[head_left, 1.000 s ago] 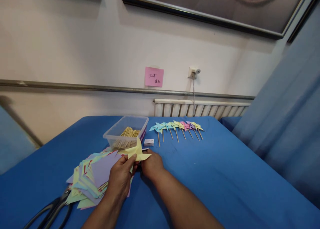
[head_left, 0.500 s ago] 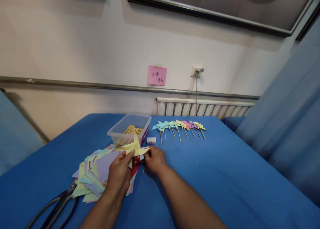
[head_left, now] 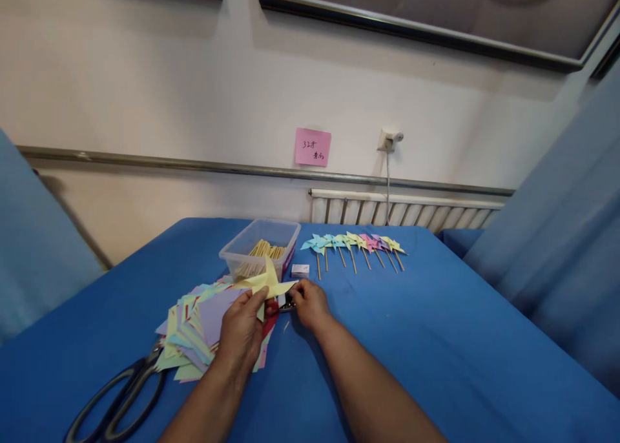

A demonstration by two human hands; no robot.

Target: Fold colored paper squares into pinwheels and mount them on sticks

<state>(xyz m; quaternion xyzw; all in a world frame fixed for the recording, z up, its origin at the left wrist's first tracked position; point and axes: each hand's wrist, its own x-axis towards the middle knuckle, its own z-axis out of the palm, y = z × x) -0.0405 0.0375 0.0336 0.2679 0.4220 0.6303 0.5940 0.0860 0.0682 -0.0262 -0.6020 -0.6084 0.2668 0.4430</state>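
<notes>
Our left hand (head_left: 242, 330) is closed on a yellow paper pinwheel (head_left: 268, 280), with the thumb on top and the fingers under it. It holds the pinwheel a little above the pile of coloured papers (head_left: 194, 327) on the blue table (head_left: 436, 339).

Our right hand (head_left: 310, 303) is curled. Its fingertips are at the pinwheel's right tip and over a small dark thing (head_left: 285, 304). We cannot tell what that thing is, or if the hand grips it.

To do this bit well, we think the left hand must pinch right at the middle, so the folded corners do not spring open. The right hand should be gentle, so the thin paper does not tear.

Just behind are a clear box of sticks (head_left: 259, 249), a small white box (head_left: 300, 270) and a row of pinwheels on sticks (head_left: 356, 244). Big scissors (head_left: 116, 398) lie at the near left.

A pink note (head_left: 312, 147) on the wall says "32". Its other marks are too small to read.
</notes>
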